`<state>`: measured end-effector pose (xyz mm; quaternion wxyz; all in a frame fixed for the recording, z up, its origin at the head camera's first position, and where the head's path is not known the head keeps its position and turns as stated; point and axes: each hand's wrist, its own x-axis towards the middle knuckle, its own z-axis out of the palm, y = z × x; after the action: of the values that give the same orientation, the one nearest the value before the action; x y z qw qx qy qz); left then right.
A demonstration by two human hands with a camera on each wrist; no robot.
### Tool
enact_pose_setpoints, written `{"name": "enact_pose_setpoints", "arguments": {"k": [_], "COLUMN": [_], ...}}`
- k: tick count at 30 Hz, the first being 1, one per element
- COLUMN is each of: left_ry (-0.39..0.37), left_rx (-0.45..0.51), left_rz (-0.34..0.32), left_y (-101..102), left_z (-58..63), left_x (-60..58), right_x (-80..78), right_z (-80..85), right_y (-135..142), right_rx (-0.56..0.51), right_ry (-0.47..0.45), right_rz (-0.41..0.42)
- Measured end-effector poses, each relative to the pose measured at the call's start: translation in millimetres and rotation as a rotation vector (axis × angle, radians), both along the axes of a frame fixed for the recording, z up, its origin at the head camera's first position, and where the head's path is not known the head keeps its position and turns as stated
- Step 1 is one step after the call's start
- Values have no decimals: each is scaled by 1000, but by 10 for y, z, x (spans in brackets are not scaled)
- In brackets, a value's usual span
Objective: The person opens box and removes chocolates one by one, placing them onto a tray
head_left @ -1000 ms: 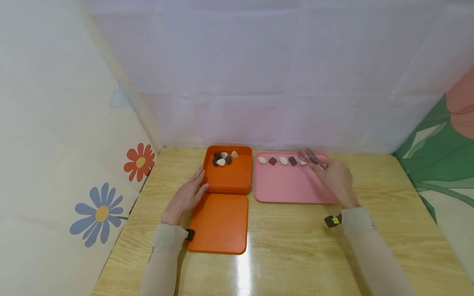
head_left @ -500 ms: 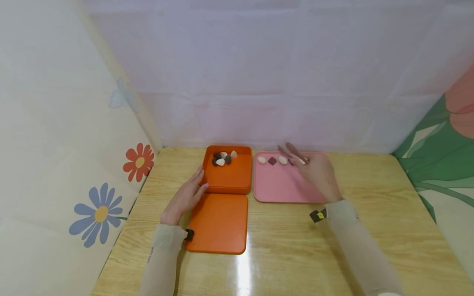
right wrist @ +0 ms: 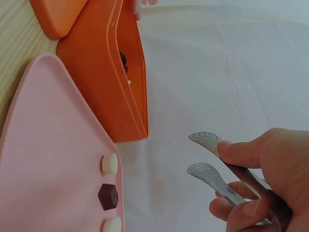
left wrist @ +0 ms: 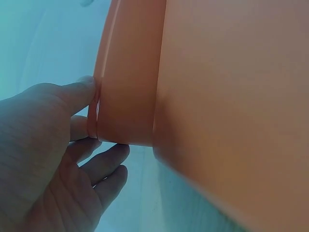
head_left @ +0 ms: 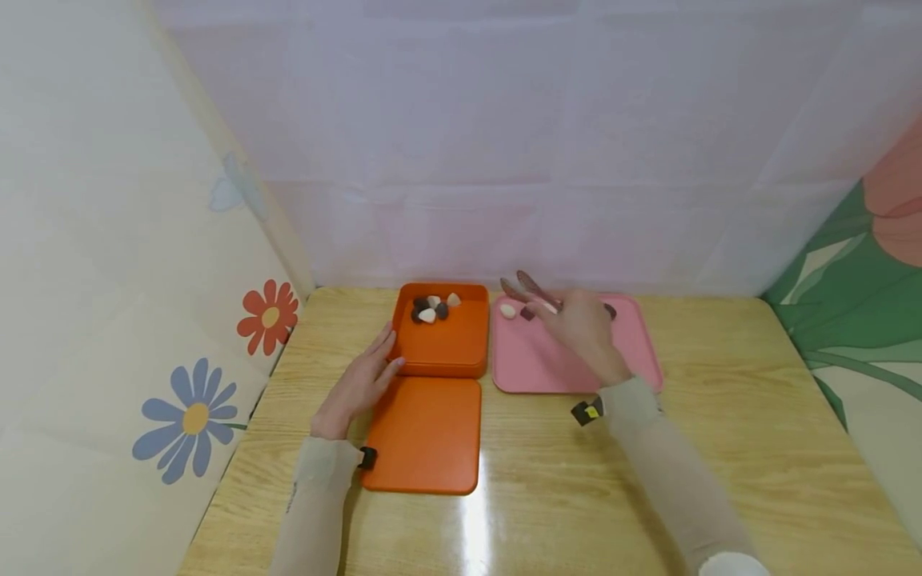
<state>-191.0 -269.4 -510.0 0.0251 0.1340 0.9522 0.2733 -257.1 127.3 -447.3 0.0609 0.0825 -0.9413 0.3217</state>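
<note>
My left hand (head_left: 358, 386) rests at the left front corner of an orange box (head_left: 442, 344), its fingers along the side. In the left wrist view the thumb touches the box rim and the fingertips lie at the corner. My right hand (head_left: 585, 330) holds metal tongs (right wrist: 204, 172) with perforated tips, which stand apart with nothing between them. The tongs are over the back of a pink tray (head_left: 547, 368). Along its back edge sit a white piece (head_left: 507, 311), a dark faceted piece (right wrist: 108, 196) and others partly hidden by the hand. They look like chocolates or pebbles.
Several dark and white pieces (head_left: 428, 315) lie at the back of the box. A flat orange lid (head_left: 422, 436) lies in front of the box on the wooden table (head_left: 547, 480). A pale cloth (head_left: 446, 160) hangs right behind the box and tray.
My right hand has moved left along the tray's back edge with the tongs, uncovering a dark piece at the right. The left hand and the box have stayed put.
</note>
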Motion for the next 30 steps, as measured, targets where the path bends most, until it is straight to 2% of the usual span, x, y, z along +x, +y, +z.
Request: {"name": "enact_pose_setpoints", "arguments": {"k": [8,18,22,30], "left_ry": [-4,4,7,1], "left_rx": [7,22,33,35], "left_rz": [-2,-7,-7,-13], "left_y": [2,-1,2,-18], "left_z": [8,5,3,20], "left_x": [0,6,3,-1], "right_x": [-16,-14,-44,-115], "right_z": [22,34,9,-80], "right_y": [-171,-381,-435,-569], "right_rx": [-24,-13,11,-8], "right_ry": [23,-27,-33,-4], "right_rz": [34,79,81,129]}}
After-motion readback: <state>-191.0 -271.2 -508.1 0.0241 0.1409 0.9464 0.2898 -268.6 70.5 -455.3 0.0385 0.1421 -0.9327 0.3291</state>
